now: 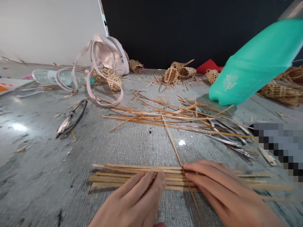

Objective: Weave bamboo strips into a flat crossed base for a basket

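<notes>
Strips (175, 179) at lower centre of the frame are best kept flat under the left hand (136, 203), its fingers extended without gripping, with the crossing strip (173, 143) steadied at the right hand (228, 189), whose fingers are bunched, grip hidden.

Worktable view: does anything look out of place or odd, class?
Yes: loose strips tangle across the metal tools, and short scraps lie scattered around the woven pieces, which looks untidy. Oddly, a pixelated patch at right hides what lies there.
</notes>
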Action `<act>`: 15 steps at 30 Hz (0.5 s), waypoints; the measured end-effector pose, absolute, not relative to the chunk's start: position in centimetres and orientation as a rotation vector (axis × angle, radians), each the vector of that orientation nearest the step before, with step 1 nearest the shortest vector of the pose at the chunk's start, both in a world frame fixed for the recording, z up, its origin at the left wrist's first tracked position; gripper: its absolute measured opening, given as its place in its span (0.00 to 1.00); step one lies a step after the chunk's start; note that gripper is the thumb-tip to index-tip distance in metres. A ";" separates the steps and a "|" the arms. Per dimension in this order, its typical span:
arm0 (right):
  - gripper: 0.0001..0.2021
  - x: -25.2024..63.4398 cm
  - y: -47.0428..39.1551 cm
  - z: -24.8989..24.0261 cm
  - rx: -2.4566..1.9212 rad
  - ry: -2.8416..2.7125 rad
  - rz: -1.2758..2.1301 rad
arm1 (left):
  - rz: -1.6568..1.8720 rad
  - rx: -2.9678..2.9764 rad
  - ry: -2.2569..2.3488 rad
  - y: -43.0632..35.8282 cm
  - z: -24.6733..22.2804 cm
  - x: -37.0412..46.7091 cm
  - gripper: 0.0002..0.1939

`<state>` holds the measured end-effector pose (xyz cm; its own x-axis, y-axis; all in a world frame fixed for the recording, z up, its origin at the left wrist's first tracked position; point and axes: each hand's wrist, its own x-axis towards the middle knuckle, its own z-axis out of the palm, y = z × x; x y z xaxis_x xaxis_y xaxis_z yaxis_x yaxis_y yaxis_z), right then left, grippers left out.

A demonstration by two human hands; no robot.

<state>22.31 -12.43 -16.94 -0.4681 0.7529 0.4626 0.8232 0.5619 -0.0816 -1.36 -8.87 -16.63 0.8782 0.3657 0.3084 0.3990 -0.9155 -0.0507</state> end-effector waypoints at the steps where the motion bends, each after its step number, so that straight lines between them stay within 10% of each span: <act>1: 0.18 22.2 -12.4 -17.0 -1.276 -2.321 -0.162 | -0.445 -2.939 -0.596 -8.8 -16.6 -1.4 0.20; 15: 0.17 22.6 -12.3 -16.3 -1.217 -2.381 -0.173 | -0.465 -2.953 -0.600 -8.8 -16.4 -1.6 0.17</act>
<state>22.58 -12.32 -16.30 -0.5041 0.7360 0.4519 0.7935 0.6012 -0.0940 -1.63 -8.78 -16.42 0.8763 0.3662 0.3130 0.3943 -0.9185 -0.0295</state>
